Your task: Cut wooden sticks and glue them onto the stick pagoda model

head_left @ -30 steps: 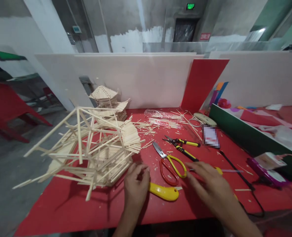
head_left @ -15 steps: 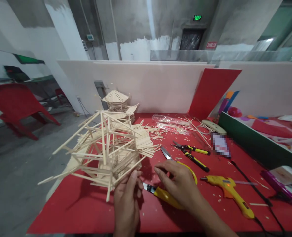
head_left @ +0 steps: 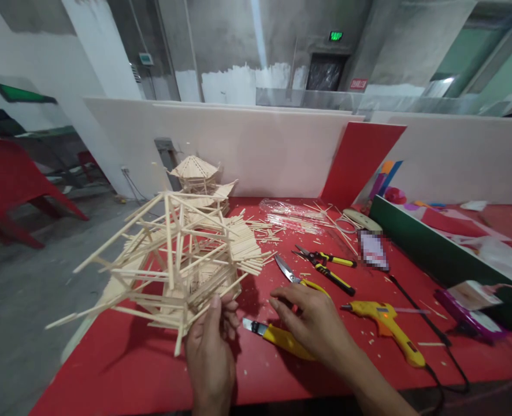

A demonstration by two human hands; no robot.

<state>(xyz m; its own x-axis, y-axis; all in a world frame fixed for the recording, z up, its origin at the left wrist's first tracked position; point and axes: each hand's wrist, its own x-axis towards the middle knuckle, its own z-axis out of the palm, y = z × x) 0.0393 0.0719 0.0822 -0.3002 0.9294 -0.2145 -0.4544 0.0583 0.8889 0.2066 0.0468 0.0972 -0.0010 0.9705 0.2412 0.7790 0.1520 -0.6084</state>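
A frame model made of thin wooden sticks [head_left: 175, 277] stands on the left of the red table. My left hand [head_left: 212, 346] is closed at its near right corner, thumb and fingers around a lower stick; the exact grip is partly hidden. My right hand [head_left: 314, 320] hovers just right of that, fingers loosely curved and apart from the thumb, with nothing visible between them. Under it lies a yellow utility knife [head_left: 282, 341], blade out and pointing left toward my left hand. Yellow-handled scissors [head_left: 287, 268] lie beyond my right hand, handles partly covered.
Yellow-black pliers [head_left: 325, 268] and a yellow glue gun [head_left: 381, 323] with a cord lie to the right. A finished-looking stick pavilion [head_left: 195, 170] stands behind the model. Loose sticks [head_left: 297, 219] lie farther back. A green-sided box [head_left: 429, 248] and purple item [head_left: 472, 315] are at right.
The whole view has shifted a little, so the table's things appear farther left. My left hand stays at the model's corner, and my right hand remains over the knife.
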